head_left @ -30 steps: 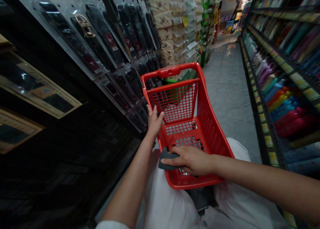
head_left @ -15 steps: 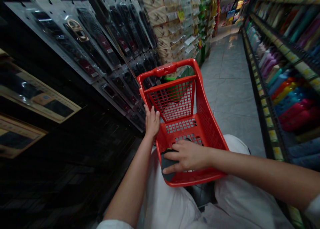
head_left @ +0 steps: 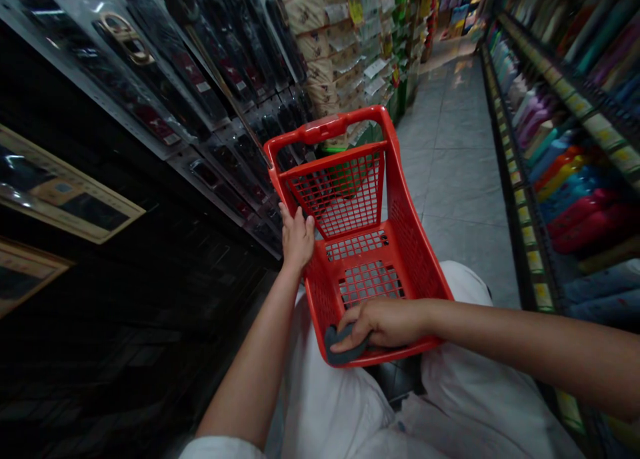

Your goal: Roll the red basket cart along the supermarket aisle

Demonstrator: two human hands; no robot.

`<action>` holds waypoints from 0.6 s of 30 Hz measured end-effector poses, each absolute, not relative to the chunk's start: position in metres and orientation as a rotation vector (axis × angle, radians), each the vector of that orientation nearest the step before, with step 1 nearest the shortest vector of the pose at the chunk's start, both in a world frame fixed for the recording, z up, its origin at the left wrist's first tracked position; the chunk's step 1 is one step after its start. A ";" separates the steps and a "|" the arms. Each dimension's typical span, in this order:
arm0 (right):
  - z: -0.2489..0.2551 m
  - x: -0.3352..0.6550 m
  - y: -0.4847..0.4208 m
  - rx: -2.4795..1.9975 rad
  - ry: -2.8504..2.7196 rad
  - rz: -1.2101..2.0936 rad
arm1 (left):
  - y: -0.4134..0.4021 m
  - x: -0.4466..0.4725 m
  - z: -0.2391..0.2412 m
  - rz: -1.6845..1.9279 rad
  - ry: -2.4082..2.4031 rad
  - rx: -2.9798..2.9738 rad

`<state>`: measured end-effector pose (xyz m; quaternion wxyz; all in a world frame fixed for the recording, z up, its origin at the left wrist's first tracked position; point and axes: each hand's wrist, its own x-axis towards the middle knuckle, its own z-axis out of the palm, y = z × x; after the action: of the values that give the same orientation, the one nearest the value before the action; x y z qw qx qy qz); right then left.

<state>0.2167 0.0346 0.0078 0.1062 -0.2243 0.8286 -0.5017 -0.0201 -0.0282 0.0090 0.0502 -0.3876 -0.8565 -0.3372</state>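
A red plastic shopping basket with a mesh floor and a handle at its far end rests tilted on my lap. My left hand is closed over the basket's left rim. My right hand lies inside the basket at its near corner, fingers pressed down on a dark grey cloth against the near wall. Nothing else shows inside the basket. My white trousers show beneath it.
On the left, a dark display wall carries hanging black goods in clear packets and framed items. On the right, shelves hold coloured bottles. A grey tiled aisle runs ahead to more stock at the far end.
My right hand has slid the grey cloth from the basket's near left wall down towards the near corner. The basket and left hand shifted slightly left in view.
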 end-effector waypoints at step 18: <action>-0.028 0.163 0.018 0.297 2.700 -1.963 | -0.025 -0.015 0.012 -0.803 -2.614 -1.152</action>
<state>0.1628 0.0180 -0.0280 -0.1049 0.0880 0.8012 -0.5825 -0.0152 -0.0247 0.0119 0.0868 -0.3867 -0.8776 -0.2696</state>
